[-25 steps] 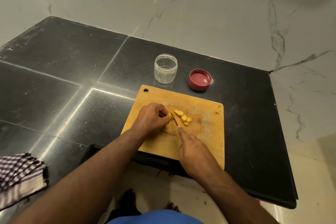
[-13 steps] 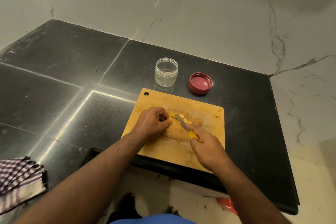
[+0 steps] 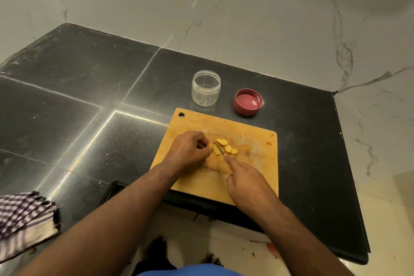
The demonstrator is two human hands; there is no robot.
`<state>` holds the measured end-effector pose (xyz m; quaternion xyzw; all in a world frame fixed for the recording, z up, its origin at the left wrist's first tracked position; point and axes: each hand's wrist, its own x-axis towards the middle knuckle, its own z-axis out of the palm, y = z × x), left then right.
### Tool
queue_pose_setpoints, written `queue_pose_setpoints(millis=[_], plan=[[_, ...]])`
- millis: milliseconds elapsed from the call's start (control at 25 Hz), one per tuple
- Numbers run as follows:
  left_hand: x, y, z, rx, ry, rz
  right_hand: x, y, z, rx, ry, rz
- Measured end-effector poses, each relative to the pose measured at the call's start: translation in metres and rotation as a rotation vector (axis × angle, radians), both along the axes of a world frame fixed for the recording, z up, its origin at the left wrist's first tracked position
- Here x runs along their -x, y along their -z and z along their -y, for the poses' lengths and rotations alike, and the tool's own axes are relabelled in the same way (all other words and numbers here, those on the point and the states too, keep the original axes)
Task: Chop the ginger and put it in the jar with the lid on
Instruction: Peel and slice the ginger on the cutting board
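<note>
On the wooden cutting board (image 3: 251, 134) my left hand (image 3: 189, 151) pinches a piece of ginger (image 3: 215, 149) and holds it down. My right hand (image 3: 247, 182) grips a small knife (image 3: 219, 147), index finger stretched along its back, the blade set across the ginger. Several yellow ginger slices (image 3: 228, 147) lie just right of the blade. The knife's handle is hidden under my right hand. Behind the board an open clear jar (image 3: 206, 87) stands upright, and its red lid (image 3: 248, 102) lies beside it, inner side up.
The board sits near the front edge of a black stone counter (image 3: 89, 96) bounded by marble walls at the back and right. A checked cloth (image 3: 22, 219) lies at the front left. Small ginger scraps (image 3: 270, 141) sit by the board's right edge.
My right hand swung the knife sideways half a second ago, then returned it upright over the ginger. The slices are again in sight right of the blade. My left hand stayed put.
</note>
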<state>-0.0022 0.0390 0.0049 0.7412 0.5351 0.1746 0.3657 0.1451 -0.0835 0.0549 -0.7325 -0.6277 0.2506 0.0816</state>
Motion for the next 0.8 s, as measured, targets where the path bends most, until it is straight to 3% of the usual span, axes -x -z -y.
queue_pose_setpoints(millis=[400,800], plan=[[0.0,-0.001,-0.002,0.057,0.007,0.049,-0.005,0.003,0.014,-0.065,0.073,-0.109],[-0.013,-0.013,0.002,0.017,0.029,-0.147,-0.012,0.007,0.029,-0.074,0.217,-0.286]])
